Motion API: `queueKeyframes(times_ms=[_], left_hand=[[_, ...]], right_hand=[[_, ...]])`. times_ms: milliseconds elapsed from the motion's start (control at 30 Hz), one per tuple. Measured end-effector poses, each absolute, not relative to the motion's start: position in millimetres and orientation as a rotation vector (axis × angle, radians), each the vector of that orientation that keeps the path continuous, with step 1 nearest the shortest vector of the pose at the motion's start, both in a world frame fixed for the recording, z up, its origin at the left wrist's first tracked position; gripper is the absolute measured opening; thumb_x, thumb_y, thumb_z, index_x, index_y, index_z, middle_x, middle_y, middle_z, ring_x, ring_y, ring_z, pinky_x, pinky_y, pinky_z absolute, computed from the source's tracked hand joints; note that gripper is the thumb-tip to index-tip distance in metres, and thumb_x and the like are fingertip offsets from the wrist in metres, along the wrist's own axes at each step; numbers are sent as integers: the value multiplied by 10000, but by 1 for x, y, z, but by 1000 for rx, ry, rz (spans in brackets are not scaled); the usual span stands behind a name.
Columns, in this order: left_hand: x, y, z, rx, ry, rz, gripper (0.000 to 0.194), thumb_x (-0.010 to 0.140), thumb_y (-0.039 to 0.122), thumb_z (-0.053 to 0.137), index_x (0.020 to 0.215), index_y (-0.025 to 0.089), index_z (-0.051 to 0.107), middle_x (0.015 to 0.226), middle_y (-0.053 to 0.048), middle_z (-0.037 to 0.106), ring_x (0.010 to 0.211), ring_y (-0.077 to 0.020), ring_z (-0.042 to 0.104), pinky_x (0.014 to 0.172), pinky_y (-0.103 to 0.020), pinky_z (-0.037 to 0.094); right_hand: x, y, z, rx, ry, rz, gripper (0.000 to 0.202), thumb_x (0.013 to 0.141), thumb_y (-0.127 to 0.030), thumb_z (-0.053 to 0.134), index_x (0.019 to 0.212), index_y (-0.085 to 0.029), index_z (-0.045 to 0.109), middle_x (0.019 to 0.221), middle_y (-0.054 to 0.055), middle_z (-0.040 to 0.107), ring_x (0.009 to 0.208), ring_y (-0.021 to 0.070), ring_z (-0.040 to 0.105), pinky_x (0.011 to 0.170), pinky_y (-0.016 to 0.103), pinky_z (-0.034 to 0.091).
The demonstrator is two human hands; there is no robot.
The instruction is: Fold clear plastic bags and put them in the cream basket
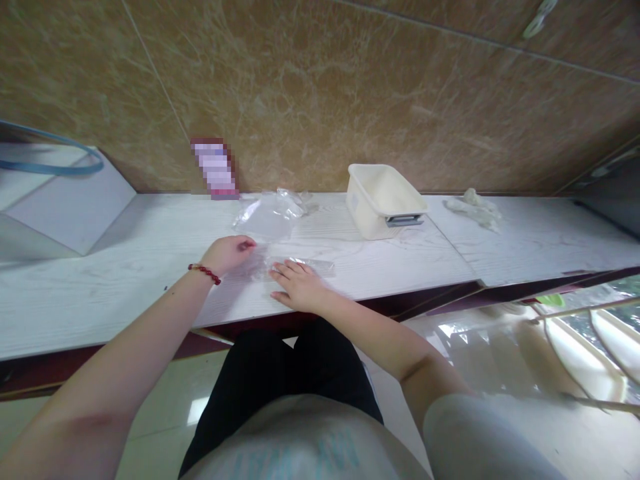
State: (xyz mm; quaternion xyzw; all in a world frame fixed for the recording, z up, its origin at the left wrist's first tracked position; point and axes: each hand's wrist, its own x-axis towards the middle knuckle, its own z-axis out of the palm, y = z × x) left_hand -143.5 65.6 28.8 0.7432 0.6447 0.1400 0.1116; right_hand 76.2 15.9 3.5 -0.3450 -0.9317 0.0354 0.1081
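My left hand point(229, 253), with a dark red bead bracelet point(205, 272) at the wrist, is closed in a pinch just above the white tabletop. What its fingertips hold, if anything, cannot be made out. To its right, my right hand point(297, 285) lies with fingers spread on a clear plastic bag point(323, 267), pressing it against the table. The bag's left part is faint and blurred between both hands. Behind them, close to the wall, lies a second crumpled clear plastic bag point(270, 212).
A cream plastic bin point(364, 210) with a grey handle stands by the wall. Right of it lies a crumpled whitish glove-like item point(475, 208). A phone point(216, 168), blurred out, leans on the wall. A white box point(75, 207) with a blue strap point(60, 169) sits at left.
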Motion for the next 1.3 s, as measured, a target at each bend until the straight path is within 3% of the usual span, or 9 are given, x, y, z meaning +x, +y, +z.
queueKeyframes(times_ms=[233,500,1000,1300], left_hand=[[-160,63,27,2252,1696,448,297,712,403,424,832,222,626,898,-3,663,854,-161,584,813,-243,435],[-181,61,18,2555,1495,352,280,748,354,391,786,211,629,856,-24,652,856,-165,567,826,-288,416],[-195,60,12,2635,1539,310,291,755,352,387,809,207,633,858,-42,644,840,-169,564,819,-288,408],[-159,49,35,2734,1678,384,306,777,333,363,873,208,625,910,-40,645,909,-184,559,859,-315,384]], right_hand=[[75,17,1,-1012,-2742,149,532,841,-488,339,1285,-196,356,1351,58,354,1259,210,254,1052,403,148],[78,15,0,-997,-2718,148,522,845,-482,336,1282,-198,369,1355,44,354,1267,198,250,1058,376,164],[78,13,-1,-1022,-2704,141,501,850,-464,335,1280,-211,376,1351,29,364,1265,189,255,1053,366,172],[76,12,1,-999,-2698,118,507,848,-465,340,1280,-202,368,1355,45,353,1264,192,252,1047,367,180]])
